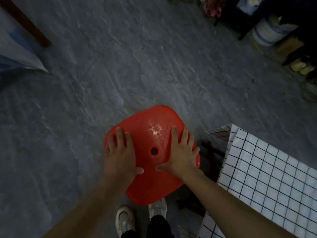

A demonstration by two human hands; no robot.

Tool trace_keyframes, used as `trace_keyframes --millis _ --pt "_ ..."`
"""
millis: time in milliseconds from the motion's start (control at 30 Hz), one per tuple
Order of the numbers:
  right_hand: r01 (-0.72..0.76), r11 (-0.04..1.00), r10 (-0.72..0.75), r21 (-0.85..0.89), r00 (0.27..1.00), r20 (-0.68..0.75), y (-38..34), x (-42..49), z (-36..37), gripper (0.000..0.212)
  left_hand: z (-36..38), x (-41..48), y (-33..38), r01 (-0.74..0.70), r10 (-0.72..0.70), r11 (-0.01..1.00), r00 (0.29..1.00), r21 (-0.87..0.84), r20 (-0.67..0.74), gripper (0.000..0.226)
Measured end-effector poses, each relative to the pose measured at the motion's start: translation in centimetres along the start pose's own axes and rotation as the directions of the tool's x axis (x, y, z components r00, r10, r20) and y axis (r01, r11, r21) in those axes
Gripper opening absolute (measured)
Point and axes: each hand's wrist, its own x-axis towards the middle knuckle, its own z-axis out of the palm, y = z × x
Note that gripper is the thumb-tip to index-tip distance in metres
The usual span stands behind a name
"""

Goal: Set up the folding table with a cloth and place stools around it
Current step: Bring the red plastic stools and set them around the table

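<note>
Forearms nearest: both bare, running down and forward from the bottom edge, converging on the stool. Between them, pale shoes (124, 219) on the grey floor (137, 66), toes toward the stool.

Left hand (120, 155) flat on the left side of the red stool (149, 186) seat, fingers straight and spread, little finger out at the seat rim, thumb turned inward. Right hand (180, 152) mirrored on the right side, fingers splayed, thumb pointing in toward the left thumb, tips apart. Nothing gripped or pinched. Palms down, pressing or steadying. Centre hole (154, 151) in the seat exposed between the hands. Stool legs hidden from above, so cannot tell whether planted square on the floor.

Stool location: on the floor, just left of the draped table corner, near but apparently not touching.

Progress, as a judgement:
- Checked cloth (274, 177) on, hanging over the table's edge and corner. Reads as table up, cloth step done.
- Folding table itself hidden under the cloth.
- Stool step under way: one stool at the table, probably a final settle into place.
- No second stool in view. Number left to place unknown.

Farther out: open floor, then clutter along the far right, with a white bucket (267, 33) and dark shelving, too blurred to itemise. Far left: wooden leg (25, 23) and pale blue fabric (17, 54), likely not part of this job.
</note>
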Motion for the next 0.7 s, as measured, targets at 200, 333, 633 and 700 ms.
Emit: trace_keyframes --millis 200,333,633,700 --pt "-0.005 1.000 0.006 -0.030 1.000 0.017 -0.2 0.2 -0.2 0.155 -1.2 0.4 1.0 -0.009 0.001 0.995 0.997 0.104 0.077 0.136" --pt "0.020 1.000 -0.019 -0.004 0.999 0.049 0.7 0.2 -0.6 0.153 -0.6 0.5 0.2 -0.048 0.041 0.996 0.996 0.080 0.077 0.139" --pt "-0.032 0.985 0.069 0.169 0.974 -0.217 4.4 -15.9 -9.9 0.119 -9.1 -6.4 3.1 -0.101 0.112 0.962 0.993 -0.255 0.031 0.114" --pt "-0.077 0.965 0.149 0.250 0.947 -0.284 4.7 -21.0 -11.7 0.111 -12.0 -9.2 4.9 -0.225 0.225 0.944 0.974 -0.239 -0.027 0.102"
